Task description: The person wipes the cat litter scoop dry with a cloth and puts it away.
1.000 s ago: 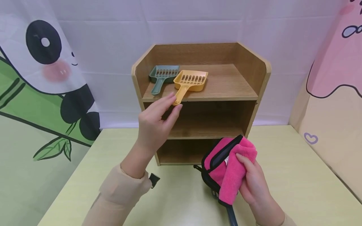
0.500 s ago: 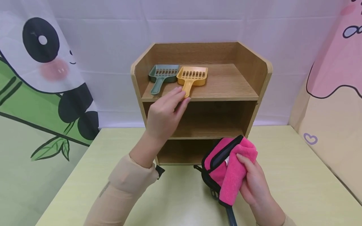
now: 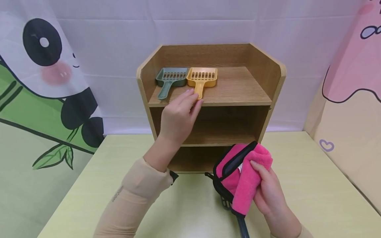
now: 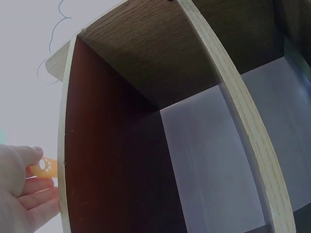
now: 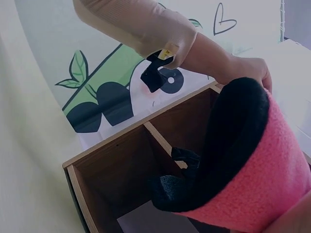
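Note:
On the shelf unit's top, a yellow litter scoop [image 3: 202,76] lies slotted side up beside a grey-green litter scoop [image 3: 171,79]. My left hand [image 3: 178,119] pinches the yellow one's handle end at the shelf's front edge. In the left wrist view, paw-print cutouts show on that handle [image 4: 46,166]. Lower right, my right hand [image 3: 272,195] grips a folded pink fleecy cloth [image 3: 247,185] with black edging and a white tag. Beneath the cloth show a dark handle [image 3: 242,226] and a bit of a slotted head; the remainder is hidden.
The wooden shelf unit [image 3: 226,143] stands at the back of the pale yellow table [image 3: 309,185], with two open compartments under its top. Raised side walls flank the top shelf. Behind hangs a white cloth backdrop [image 3: 205,29], with cartoon prints at both sides.
My left hand has moved right and slightly up, bringing the yellow litter scoop straight and further back beside the grey-green one. My right hand and the pink cloth have hardly moved.

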Tool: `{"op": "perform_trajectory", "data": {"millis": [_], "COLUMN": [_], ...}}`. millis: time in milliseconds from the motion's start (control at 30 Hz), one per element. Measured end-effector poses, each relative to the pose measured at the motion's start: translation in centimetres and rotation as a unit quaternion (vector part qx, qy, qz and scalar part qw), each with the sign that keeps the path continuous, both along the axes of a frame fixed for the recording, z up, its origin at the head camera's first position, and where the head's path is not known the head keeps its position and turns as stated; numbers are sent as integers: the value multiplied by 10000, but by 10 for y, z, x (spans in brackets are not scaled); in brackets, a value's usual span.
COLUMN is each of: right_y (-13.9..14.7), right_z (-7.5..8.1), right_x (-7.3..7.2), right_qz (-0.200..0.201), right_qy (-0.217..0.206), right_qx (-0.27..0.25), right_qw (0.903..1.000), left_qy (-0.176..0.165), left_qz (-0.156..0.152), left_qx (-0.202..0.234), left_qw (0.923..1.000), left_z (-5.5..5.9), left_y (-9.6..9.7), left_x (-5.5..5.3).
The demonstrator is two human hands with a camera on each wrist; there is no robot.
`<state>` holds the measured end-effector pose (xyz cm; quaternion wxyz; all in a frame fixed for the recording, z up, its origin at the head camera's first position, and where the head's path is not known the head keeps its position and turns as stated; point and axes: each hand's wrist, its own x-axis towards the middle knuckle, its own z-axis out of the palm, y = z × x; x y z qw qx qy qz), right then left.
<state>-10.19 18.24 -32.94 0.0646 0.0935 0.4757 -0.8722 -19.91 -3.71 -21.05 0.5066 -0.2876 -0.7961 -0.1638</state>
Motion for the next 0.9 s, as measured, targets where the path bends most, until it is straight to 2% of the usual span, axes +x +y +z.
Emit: {"op": "perform_trajectory", "data": {"millis": [333,533,667,767,900], "right_y": [7,12,17,21,28], "right_z": [1,0,2,5,10], "right_x": [-1,0,0,0,-2], "right_qz": [-45,-93,-203,-281,-382], "right_qy": [198,343,441,471,561], "right_qx": [-123,-249,-389,-452,-465], "right_qw": [9997,9991,9981,9975,9966], "left_qy": [-243,-356,-352,-290,-326], "left_qz": [177,49,-171,-462,-864], "left_qx": [-107,-74,87,321,512], "left_qw": [9995,9993,9992,9980,9944], "left_z": [2,1,-3,-8,-21], "left_y": [6,7,3,-2,-8], "left_x": [0,6,15,20,26]}}
